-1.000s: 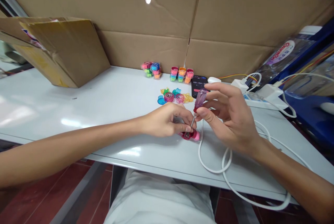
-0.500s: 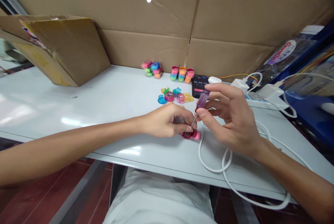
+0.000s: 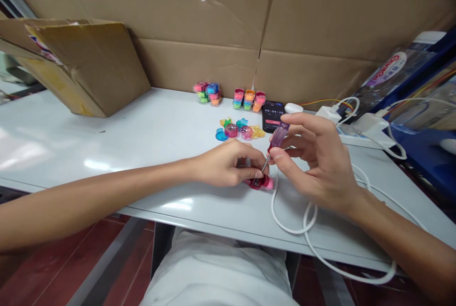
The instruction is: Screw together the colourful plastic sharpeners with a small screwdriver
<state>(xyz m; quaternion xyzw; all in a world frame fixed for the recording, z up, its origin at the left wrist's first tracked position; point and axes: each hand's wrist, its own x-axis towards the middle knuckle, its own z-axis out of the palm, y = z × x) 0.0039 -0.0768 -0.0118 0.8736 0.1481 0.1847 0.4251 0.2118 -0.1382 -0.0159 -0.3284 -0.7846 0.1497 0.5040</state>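
Note:
A small pink and red plastic piece (image 3: 266,182) in a clear shell lies on the white table. My left hand (image 3: 231,163) pinches it from the left, thumb and forefinger on its upper side. My right hand (image 3: 317,163) holds a screwdriver (image 3: 280,136) with a purple clear handle, its forefinger on the handle's end and its thumb near the collar. The shaft slants down to the left, and its tip meets the piece beside my left thumb; the exact contact point is too small to see.
Behind my hands lie colourful clear plastic parts (image 3: 231,130). Stacks of bright pieces (image 3: 248,100) stand farther back by a phone (image 3: 272,116). A cardboard box (image 3: 103,68) is at left; a power strip (image 3: 366,140) and white cable (image 3: 309,244) at right.
The screwdriver handle has tilted slightly to the right with my right hand. The phone's timer has advanced by one second. My left hand stays on the piece.

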